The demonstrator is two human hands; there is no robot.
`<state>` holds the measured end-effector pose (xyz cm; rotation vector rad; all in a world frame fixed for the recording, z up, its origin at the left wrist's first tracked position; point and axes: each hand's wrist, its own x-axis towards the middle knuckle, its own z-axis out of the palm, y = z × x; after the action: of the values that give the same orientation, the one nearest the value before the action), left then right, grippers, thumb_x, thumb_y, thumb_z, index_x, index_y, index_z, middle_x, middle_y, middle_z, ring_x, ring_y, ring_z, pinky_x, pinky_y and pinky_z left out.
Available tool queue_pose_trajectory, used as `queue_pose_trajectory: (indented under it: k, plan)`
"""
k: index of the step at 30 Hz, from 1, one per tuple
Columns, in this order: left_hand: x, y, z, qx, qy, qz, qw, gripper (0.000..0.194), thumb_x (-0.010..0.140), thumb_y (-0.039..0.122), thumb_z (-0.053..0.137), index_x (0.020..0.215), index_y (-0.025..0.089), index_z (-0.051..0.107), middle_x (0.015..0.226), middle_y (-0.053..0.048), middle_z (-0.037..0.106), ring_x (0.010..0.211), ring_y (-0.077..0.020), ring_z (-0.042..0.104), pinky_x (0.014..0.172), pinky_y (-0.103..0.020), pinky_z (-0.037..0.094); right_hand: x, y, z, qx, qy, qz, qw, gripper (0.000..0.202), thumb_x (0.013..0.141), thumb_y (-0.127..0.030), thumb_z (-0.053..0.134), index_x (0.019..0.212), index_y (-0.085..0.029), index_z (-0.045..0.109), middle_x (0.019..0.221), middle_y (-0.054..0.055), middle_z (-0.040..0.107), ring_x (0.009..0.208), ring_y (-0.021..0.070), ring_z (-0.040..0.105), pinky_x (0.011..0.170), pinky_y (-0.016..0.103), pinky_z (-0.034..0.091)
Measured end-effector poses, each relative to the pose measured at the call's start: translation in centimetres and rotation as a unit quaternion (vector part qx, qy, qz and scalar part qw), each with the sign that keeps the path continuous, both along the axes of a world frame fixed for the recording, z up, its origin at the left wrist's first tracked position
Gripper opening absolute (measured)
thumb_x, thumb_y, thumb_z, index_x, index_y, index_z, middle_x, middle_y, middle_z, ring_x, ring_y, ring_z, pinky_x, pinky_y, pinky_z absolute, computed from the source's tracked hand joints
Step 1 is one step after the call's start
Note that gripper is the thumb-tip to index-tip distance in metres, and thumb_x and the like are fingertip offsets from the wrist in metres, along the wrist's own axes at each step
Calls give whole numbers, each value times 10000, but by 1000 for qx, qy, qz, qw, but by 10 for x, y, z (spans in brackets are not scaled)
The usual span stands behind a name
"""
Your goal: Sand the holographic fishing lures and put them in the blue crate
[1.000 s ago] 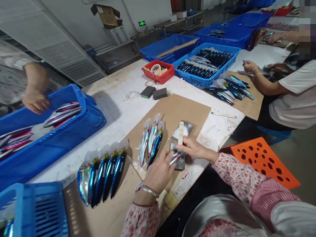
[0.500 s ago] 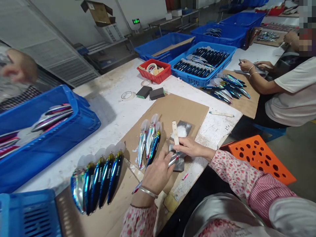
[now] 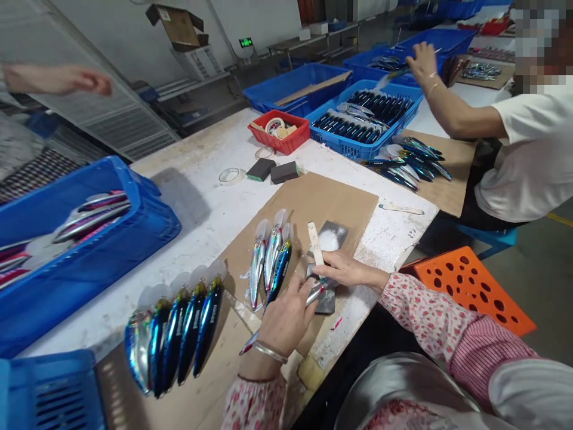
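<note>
My left hand (image 3: pixel 284 316) is closed on a silver fishing lure (image 3: pixel 315 292), whose red-tipped end shows past my fingers. My right hand (image 3: pixel 344 269) grips a pale flat stick (image 3: pixel 314 242) that points up, its lower end against the lure. Beneath both hands are dark grey blocks; the upper block (image 3: pixel 336 230) has white powder on it. Left of my hands, three lures (image 3: pixel 273 257) lie on the cardboard sheet (image 3: pixel 331 191). Farther left, several blue-black lures (image 3: pixel 179 334) with clear round lips lie side by side.
Blue crates with lures stand at the left (image 3: pixel 147 209) and back (image 3: pixel 349 143). Near a red box (image 3: pixel 286 142) are dark sanding blocks (image 3: pixel 284 172) and a tape roll (image 3: pixel 230 175). A person at the right (image 3: pixel 528 143) reaches over the back crate; another person's hand (image 3: pixel 85 80) shows upper left.
The stick in my right hand tilts slightly more left. The person at the right has raised a hand with a lure over the back crate. The upper-left hand has moved right.
</note>
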<state>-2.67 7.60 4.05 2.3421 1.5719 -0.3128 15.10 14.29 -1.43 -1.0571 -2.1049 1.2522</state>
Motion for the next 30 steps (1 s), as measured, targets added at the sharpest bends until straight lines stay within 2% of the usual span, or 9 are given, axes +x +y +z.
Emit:
queue_pose_trajectory:
  k: [12,18,24,30]
  plan:
    - [-1,-1,-1,6,-10,1,1000,350,925,265,387,1254,247,505,1200,-73,535,957,-202,648,721,-287,529,-5,-1,-1,25,-25,-18,999,217,950,-319,490,796,-168,507,685,-24,482,623,111,431,598,211,306]
    - [0,1,-1,-6,26,-4,1000,399,929,290,384,1317,239,462,1240,-86,523,943,-209,653,716,-309,536,-8,-5,-3,64,-37,-55,996,217,956,-310,491,794,-167,509,673,-25,484,620,115,428,600,222,290]
    - [1,1,0,-2,47,-4,999,436,940,303,357,1366,231,423,1262,-89,518,963,-220,652,718,-328,541,-7,-4,-7,1,-20,-69,997,272,949,-349,490,748,-166,502,637,-39,460,579,99,402,540,211,246]
    - [0,2,-1,-11,31,-6,999,433,934,309,376,1356,238,435,1258,-84,519,1006,-220,640,725,-311,540,-7,-1,-8,8,-46,-42,998,271,954,-360,489,768,-166,522,653,-37,468,588,96,390,560,210,248]
